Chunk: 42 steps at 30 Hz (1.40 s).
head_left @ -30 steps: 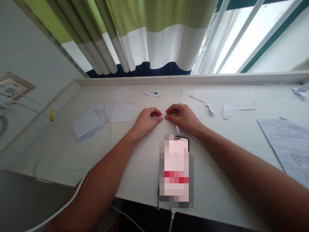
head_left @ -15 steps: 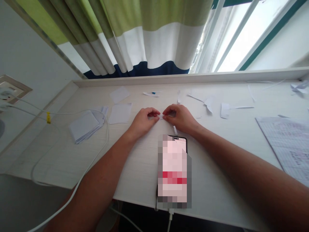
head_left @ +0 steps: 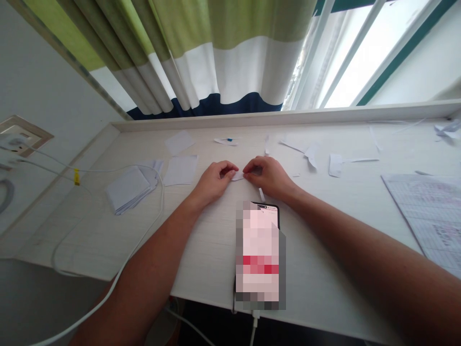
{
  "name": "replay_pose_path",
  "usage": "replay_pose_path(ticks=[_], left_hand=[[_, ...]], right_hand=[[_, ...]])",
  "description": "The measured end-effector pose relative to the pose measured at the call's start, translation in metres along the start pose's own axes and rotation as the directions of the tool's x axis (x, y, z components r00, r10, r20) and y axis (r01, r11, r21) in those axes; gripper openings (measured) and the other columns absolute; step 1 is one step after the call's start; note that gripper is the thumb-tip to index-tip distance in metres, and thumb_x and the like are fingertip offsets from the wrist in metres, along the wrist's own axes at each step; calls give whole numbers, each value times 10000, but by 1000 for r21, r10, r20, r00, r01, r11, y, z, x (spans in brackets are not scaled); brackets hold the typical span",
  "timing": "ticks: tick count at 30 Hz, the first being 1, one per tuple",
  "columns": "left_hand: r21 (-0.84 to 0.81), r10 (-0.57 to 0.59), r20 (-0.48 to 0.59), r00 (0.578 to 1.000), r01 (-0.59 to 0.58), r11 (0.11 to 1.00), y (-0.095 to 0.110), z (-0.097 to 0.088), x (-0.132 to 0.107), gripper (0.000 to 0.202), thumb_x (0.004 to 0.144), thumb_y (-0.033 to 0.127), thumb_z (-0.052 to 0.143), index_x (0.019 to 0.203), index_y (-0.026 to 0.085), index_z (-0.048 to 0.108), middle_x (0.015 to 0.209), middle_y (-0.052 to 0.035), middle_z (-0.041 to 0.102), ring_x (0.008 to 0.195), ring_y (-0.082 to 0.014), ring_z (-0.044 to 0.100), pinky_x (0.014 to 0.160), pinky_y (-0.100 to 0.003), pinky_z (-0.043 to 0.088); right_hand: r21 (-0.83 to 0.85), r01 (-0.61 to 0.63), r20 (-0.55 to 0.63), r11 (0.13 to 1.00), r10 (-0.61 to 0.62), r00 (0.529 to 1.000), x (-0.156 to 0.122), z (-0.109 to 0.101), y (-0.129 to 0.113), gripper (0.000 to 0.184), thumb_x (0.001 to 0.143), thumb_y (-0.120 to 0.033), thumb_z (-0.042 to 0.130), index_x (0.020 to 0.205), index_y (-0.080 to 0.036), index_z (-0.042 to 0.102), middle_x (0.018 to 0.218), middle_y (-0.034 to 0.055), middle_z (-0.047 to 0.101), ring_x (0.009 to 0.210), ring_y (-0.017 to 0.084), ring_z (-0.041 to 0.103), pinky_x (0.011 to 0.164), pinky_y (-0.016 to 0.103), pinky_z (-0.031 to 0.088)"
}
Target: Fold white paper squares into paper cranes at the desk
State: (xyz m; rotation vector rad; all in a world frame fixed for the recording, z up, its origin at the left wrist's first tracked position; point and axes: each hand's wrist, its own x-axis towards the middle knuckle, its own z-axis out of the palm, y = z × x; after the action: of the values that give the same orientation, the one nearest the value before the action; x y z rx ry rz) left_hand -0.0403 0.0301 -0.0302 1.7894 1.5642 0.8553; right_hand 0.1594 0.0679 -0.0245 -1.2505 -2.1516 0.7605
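Note:
A small piece of white paper [head_left: 238,177] lies between my two hands, low over the desk. My left hand [head_left: 215,181] has thumb and fingertips closed on its left end. From the other side, my right hand [head_left: 268,175] pinches the right end between thumb and forefinger. The fingertips cover part of the paper, so its full shape is hidden. Just below my right hand is a short white paper strip [head_left: 261,194]. Nearer to me lies a phone [head_left: 275,210] with its screen lit and mostly blurred out.
A stack of white paper [head_left: 127,188] and a square sheet [head_left: 180,169] lie left. Paper scraps [head_left: 335,165] are scattered behind and right; a small blue item [head_left: 229,140] rests on one strip. A white cable [head_left: 161,192] crosses my left forearm. A printed sheet [head_left: 428,206] lies right.
My left fingertips have shifted slightly left, and more of the small paper shows between my hands. My right hand has barely moved. The view has shifted a little.

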Motion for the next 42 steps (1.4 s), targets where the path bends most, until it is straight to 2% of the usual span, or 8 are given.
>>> replay_pose_path(ticks=[7, 13, 19, 23, 28, 33, 37, 42], left_hand=[[29, 42, -1, 999, -42, 999, -1, 1, -1, 229, 861, 172, 705, 1081, 195, 764, 1016, -55, 762, 999, -220, 667, 974, -378, 520], [125, 87, 7, 996, -87, 988, -1, 1, -2, 267, 883, 157, 684, 1128, 227, 760, 1007, -47, 742, 1030, -237, 639, 987, -402, 501], [120, 75, -4, 997, -74, 990, 0, 2, -2, 205, 939, 216, 645, 1111, 218, 757, 998, -49, 740, 1009, -232, 646, 956, -387, 512], [149, 94, -18, 995, -91, 985, 0, 5, -3, 212, 895, 220, 715, 1102, 244, 754, 976, -31, 730, 1008, -233, 634, 954, -387, 504], [208, 26, -182, 983, 12, 978, 1, 4, -3, 208, 776, 258, 845, 907, 222, 689, 941, -27, 722, 945, -228, 618, 857, -360, 510], [146, -19, -225, 974, 53, 988, 4, 3, -3, 157, 848, 276, 767, 775, 212, 644, 785, 2, 698, 722, -174, 612, 702, -322, 486], [108, 57, -153, 987, -41, 993, 5, 4, -4, 28, 850, 233, 763, 859, 222, 740, 913, -23, 772, 888, -203, 684, 849, -349, 546], [147, 145, -73, 987, -133, 980, 6, 2, -4, 118, 879, 179, 724, 903, 249, 817, 985, -35, 820, 1022, -231, 708, 972, -388, 557]], right_hand=[[-9, -3, -3, 1000, 3, 1000, -1, -1, -1, 76, 863, -143, 754, 876, -193, 809, 917, 63, 811, 891, 243, 709, 818, 352, 503], [16, 4, 4, 1000, -4, 1000, 1, 1, 1, 113, 852, -114, 730, 858, -195, 808, 923, 55, 815, 901, 234, 720, 848, 347, 514], [15, -5, 1, 1000, 5, 1000, 1, 1, 1, 128, 847, -109, 727, 867, -196, 819, 921, 52, 809, 910, 235, 718, 854, 348, 510], [-58, 27, 32, 998, -25, 999, -2, -1, -2, 179, 907, -133, 700, 972, -208, 849, 956, 69, 782, 921, 233, 691, 857, 348, 494], [-216, 135, 138, 967, -107, 985, -6, -7, -7, 249, 982, -195, 624, 1097, -188, 844, 949, 107, 757, 925, 270, 634, 869, 402, 467], [-198, 219, 172, 956, -186, 967, -5, -10, -3, 244, 930, -141, 629, 1038, -175, 846, 979, 114, 755, 946, 282, 635, 911, 421, 478], [-184, 219, 109, 958, -201, 973, -4, -9, 4, 140, 922, -269, 724, 958, -193, 836, 1039, 128, 736, 1039, 317, 640, 954, 457, 496], [-144, 308, 113, 940, -294, 949, -7, -9, 6, 150, 958, -253, 698, 905, -195, 826, 1205, 122, 783, 1248, 336, 645, 1078, 507, 488]])
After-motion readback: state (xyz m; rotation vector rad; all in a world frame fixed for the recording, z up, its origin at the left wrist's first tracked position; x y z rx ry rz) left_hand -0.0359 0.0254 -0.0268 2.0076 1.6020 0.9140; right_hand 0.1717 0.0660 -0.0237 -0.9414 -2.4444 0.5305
